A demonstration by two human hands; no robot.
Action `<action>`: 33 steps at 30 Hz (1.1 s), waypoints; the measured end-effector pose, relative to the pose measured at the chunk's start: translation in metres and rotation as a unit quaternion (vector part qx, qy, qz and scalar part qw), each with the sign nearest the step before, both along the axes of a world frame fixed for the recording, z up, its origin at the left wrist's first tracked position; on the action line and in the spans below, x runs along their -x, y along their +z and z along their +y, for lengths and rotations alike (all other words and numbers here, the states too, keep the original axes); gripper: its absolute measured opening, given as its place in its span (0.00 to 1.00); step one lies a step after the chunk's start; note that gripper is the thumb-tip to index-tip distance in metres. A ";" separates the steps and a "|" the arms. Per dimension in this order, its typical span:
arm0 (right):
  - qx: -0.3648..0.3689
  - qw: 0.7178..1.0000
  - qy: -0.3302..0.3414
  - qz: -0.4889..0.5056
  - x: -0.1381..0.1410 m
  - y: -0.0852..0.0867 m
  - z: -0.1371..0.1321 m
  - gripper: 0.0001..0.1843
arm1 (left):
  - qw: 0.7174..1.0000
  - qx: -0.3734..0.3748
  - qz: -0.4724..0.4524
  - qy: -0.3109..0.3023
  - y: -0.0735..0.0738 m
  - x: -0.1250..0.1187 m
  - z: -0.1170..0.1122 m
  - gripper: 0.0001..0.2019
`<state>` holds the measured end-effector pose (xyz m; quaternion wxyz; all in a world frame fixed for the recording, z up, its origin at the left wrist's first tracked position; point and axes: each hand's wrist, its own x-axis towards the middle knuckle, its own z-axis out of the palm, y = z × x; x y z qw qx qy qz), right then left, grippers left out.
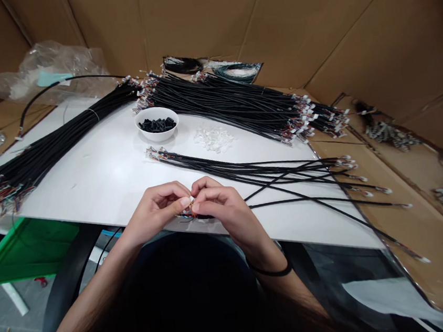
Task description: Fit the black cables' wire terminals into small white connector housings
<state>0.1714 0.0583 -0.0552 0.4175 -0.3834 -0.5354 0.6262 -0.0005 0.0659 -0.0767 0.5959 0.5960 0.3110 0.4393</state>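
My left hand [158, 207] and my right hand [219, 203] meet at the near edge of the white board [99, 173], fingertips pinched together. Between them sits the end of a thin black cable [273, 203] with a small white connector and coloured wire ends, mostly hidden by my fingers. The cable runs off to the right across the board. A black band circles my right wrist. Behind my hands lies a loose fan of similar black cables [253, 170]. A white bowl [157, 124] of small black parts and a heap of clear plastic housings [214, 137] sit further back.
Two thick bundles of black cables lie on the board, one at the left [45, 147], one at the back right [230, 101]. Cardboard walls surround the workspace. A crumpled plastic bag [48, 68] sits back left, a green sheet [28, 249] lower left, more connectors on the cardboard at right [392, 135].
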 end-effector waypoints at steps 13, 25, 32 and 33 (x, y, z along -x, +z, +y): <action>-0.039 0.999 0.013 -0.012 -0.003 -0.010 0.002 0.08 | 0.999 0.010 0.045 -0.001 0.003 0.000 0.000 0.07; -0.201 0.974 -0.010 -0.102 -0.002 -0.011 -0.001 0.07 | 0.999 0.015 0.045 0.015 0.002 0.007 0.001 0.07; -0.200 0.975 -0.023 -0.094 -0.001 -0.019 -0.001 0.07 | 0.999 0.040 0.019 0.014 -0.002 0.007 0.001 0.06; -0.193 0.977 -0.024 -0.087 -0.001 -0.020 -0.001 0.07 | 0.999 0.048 0.013 0.016 -0.002 0.007 0.001 0.06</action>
